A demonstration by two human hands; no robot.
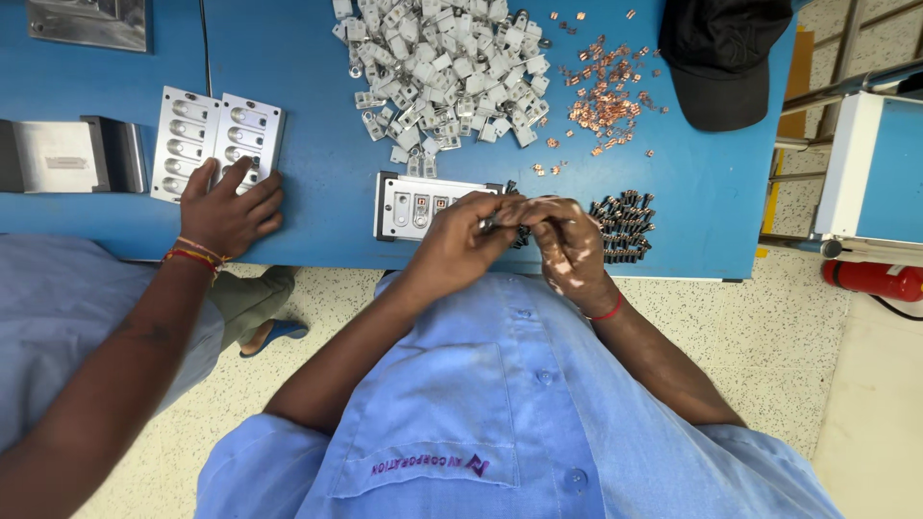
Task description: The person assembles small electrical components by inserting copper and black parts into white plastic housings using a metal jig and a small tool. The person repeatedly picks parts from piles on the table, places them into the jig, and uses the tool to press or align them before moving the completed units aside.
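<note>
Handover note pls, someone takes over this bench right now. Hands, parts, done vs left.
Left hand and right hand: together at the table edge, pinching a small dark part between the fingertips; too small to identify.
Metal jig: right behind the hands, some slots look filled.
Supplies: grey metal pieces, copper bits, dark screws by the right hand.
A co-worker's hand rests on a second jig plate.
Done: a few slots, apparently. Left: large piles remain.

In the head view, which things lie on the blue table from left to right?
Grey metal block → two silver trays with oval hollows → silver fixture plate → pile of small silver parts → copper pieces → black cap.
</note>
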